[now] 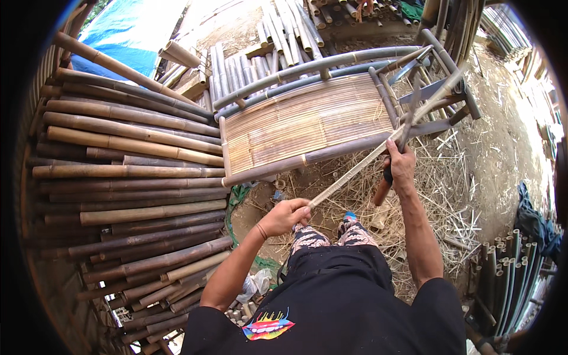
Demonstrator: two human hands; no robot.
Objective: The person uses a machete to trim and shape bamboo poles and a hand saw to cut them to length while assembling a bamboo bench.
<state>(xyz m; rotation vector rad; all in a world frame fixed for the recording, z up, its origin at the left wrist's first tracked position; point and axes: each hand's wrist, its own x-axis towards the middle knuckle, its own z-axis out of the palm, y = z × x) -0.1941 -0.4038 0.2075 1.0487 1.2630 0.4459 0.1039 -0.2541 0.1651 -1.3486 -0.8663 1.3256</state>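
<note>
A long pale bamboo strip (349,176) runs slantwise from lower left to upper right in front of me. My left hand (286,217) pinches its near end between thumb and fingers. My right hand (402,163) is closed round a long-bladed knife (381,192), whose wooden handle points down and whose dark blade points up. The strip passes by the right thumb, against the blade. Just beyond my hands stands a bamboo bench (305,127) with a slatted top and a rail along its far side. The strip's far part crosses over the bench's right end.
Stacked bamboo poles (136,171) fill the left side. More cut poles (284,29) lie behind the bench. Shavings (438,207) litter the ground round my feet. Upright thin poles (509,278) and a dark blue cloth (535,225) are at the right. A blue tarp (121,38) lies far left.
</note>
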